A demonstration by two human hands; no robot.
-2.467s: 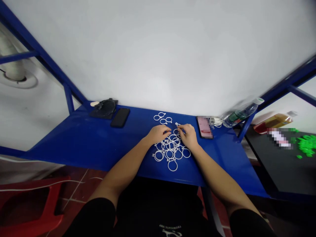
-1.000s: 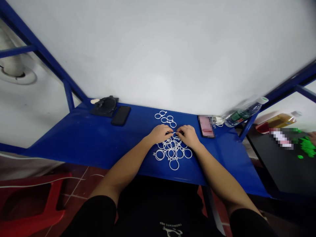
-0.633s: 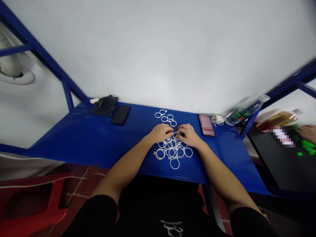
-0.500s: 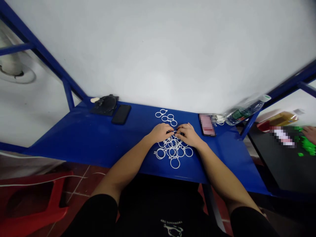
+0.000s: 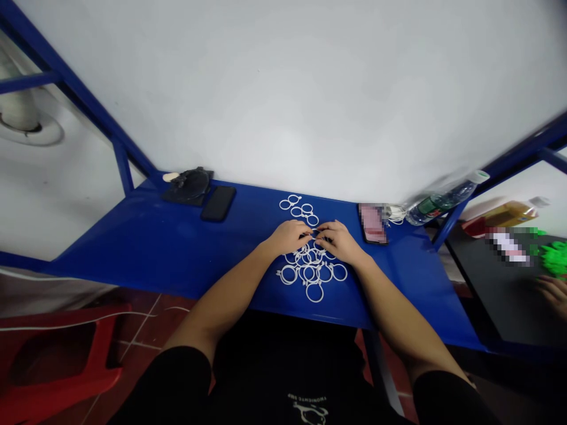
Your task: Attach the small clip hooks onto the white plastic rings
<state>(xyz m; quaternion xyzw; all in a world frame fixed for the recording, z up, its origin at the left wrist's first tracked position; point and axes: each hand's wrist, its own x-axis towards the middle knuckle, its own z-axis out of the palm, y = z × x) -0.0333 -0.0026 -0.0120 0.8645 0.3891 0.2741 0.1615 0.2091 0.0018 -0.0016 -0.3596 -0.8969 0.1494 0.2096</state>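
A heap of several white plastic rings (image 5: 312, 271) lies on the blue table (image 5: 146, 242) in front of me. My left hand (image 5: 287, 236) and my right hand (image 5: 339, 241) meet at the far edge of the heap, fingers curled and pinched together on one white ring (image 5: 315, 235) held between them. A smaller group of white rings (image 5: 299, 208) lies apart, just beyond my hands, near the wall.
A black phone (image 5: 218, 202) and a dark pouch (image 5: 188, 184) lie at the back left. A phone with a pink screen (image 5: 372, 222), a cable and a lying water bottle (image 5: 443, 198) are at the back right. Another person's hand (image 5: 551, 292) rests on the black table to the right, near green pieces (image 5: 556, 260). A red stool (image 5: 53, 366) stands lower left.
My right hand put a ring down by the far group, then came back to meet my left hand on another ring. The other person's hand at the right has moved nearer.
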